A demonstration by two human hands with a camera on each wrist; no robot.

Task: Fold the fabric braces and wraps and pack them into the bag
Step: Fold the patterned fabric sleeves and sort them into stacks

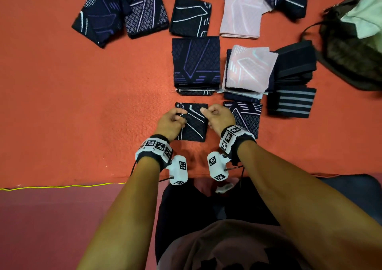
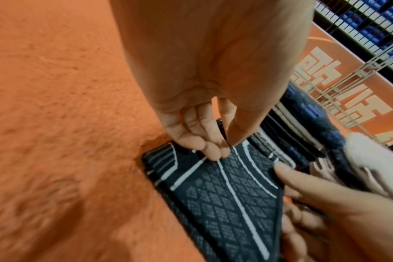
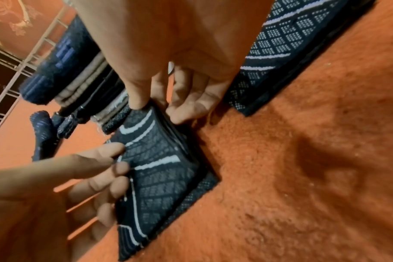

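A folded black knit brace [image 1: 193, 123] with white line pattern lies flat on the orange carpet [image 1: 82, 104], directly in front of the seated person. Left hand [image 1: 171, 121] sits on its left edge, fingers curled, thumb and fingertips pinching the fabric near the far left corner. Right hand [image 1: 219, 118] grips the right edge: in the right wrist view the thumb presses on top while the fingers tuck under the stacked layers, lifting that far corner slightly.

Just right of it, touching the right wrist, lies another folded dark brace [image 1: 248, 116] with diamond mesh. Farther off: a stack topped by a navy brace with purple lines [image 1: 196, 61], a stack topped by a pink brace [image 1: 250, 67], and black wraps with grey stripes [image 1: 291, 101]. More braces lie unstacked along the far edge. The bag [image 1: 351, 42], dark with a pale green panel, sits at far right, well apart from both hands.
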